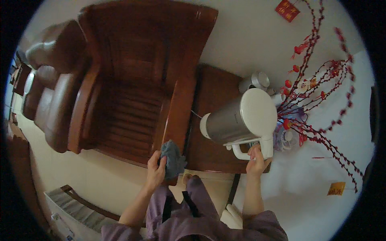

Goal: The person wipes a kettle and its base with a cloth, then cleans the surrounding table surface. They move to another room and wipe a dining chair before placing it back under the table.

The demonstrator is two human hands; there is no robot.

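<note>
My left hand (156,168) grips a cloth (173,160); my right hand (257,161) grips the jug (227,122), at one o'clock from me, by its handle (240,154). Swinging it toward three o'clock could knock the red branches (317,138).

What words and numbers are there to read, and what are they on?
Red card at the top: gold characters, which I won't copy out.
Orange-yellow card at lower right: dark characters, too blurred to read.
Small yellow tag above it: markings too small to read.
Steel-and-white jug: faint writing on its side, too small to read.
</note>
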